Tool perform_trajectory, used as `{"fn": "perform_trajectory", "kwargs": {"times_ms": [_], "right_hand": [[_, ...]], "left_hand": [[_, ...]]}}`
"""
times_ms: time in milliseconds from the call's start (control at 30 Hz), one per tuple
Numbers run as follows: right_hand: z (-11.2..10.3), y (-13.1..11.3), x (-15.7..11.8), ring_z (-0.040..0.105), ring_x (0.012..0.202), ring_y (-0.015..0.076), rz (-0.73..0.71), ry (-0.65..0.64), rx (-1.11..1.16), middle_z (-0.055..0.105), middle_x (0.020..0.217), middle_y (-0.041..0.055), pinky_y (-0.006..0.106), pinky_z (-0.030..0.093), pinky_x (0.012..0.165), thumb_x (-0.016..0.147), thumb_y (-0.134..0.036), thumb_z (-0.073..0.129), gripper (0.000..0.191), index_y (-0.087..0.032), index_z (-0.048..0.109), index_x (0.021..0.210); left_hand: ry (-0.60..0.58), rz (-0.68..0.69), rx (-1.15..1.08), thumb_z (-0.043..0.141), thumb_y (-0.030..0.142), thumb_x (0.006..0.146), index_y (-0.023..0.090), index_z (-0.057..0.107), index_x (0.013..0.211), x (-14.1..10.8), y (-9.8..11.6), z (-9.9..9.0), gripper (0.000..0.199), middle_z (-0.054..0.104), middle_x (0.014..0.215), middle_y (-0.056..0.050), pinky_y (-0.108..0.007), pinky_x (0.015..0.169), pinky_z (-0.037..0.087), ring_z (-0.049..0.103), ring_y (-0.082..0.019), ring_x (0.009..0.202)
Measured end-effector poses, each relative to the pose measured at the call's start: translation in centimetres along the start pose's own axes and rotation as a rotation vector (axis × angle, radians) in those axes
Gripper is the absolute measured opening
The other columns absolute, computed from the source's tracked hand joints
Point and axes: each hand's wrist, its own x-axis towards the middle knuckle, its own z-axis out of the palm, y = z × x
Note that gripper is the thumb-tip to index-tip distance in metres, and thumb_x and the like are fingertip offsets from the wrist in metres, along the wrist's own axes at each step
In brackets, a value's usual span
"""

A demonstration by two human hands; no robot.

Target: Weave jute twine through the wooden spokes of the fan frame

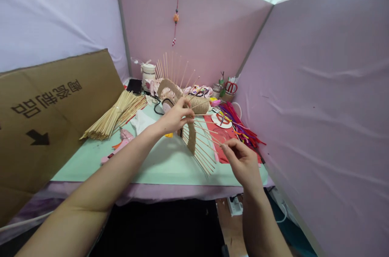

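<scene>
A curved brown band [192,139], possibly wrapped in twine, stands over the table with thin wooden sticks [204,155] fanning out from its edge. My left hand [180,117] is closed on the band near its top, fingers bent among the sticks; the exact grip is partly hidden. To the right, my right hand [241,161] pinches the outer end of one wooden stick between thumb and forefinger. Behind my left hand lies a spool of twine [199,105].
A bundle of wooden sticks [107,119] and a pink glue gun [123,141] lie on the left, beside a cardboard sheet [60,107]. Coloured pipe cleaners [243,127], a red sheet [223,157] and a scissors cup [227,95] are on the right. A white bottle [148,73] stands behind.
</scene>
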Motion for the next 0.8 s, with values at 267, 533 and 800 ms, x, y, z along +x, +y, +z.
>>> {"fn": "perform_trajectory", "kwargs": {"times_ms": [267,533,800], "right_hand": [[-0.7,0.7,-0.6,0.048,0.065,0.0150,-0.155,-0.069,-0.235,0.054,0.067,0.0011,0.029,0.038,0.063,0.089,-0.031,0.058,0.023,-0.021,0.056,0.069],[3.5,7.5,2.6,0.036,0.052,0.0106,0.248,-0.325,-0.063,0.040,0.052,-0.0044,0.024,0.028,0.050,0.079,-0.045,0.060,0.038,-0.020,0.045,0.056],[7.0,8.5,3.8,0.051,0.065,0.0134,0.221,-0.434,-0.122,0.056,0.064,-0.0015,0.023,0.040,0.060,0.085,-0.040,0.053,0.028,-0.018,0.055,0.067]], "left_hand": [[-0.005,-0.010,0.001,0.062,0.026,0.084,0.017,0.069,0.087,-0.2,0.0,-0.1,0.012,0.043,0.110,-0.007,-0.040,0.100,0.047,0.054,-0.019,0.102],[-0.026,-0.017,-0.015,0.062,0.023,0.084,0.017,0.068,0.089,0.0,0.1,0.1,0.010,0.042,0.111,-0.006,-0.041,0.102,0.046,0.054,-0.019,0.103],[-0.048,-0.036,-0.013,0.061,0.023,0.085,0.018,0.066,0.090,-0.3,0.3,-0.2,0.009,0.040,0.121,-0.008,-0.043,0.103,0.045,0.053,-0.021,0.107]]}}
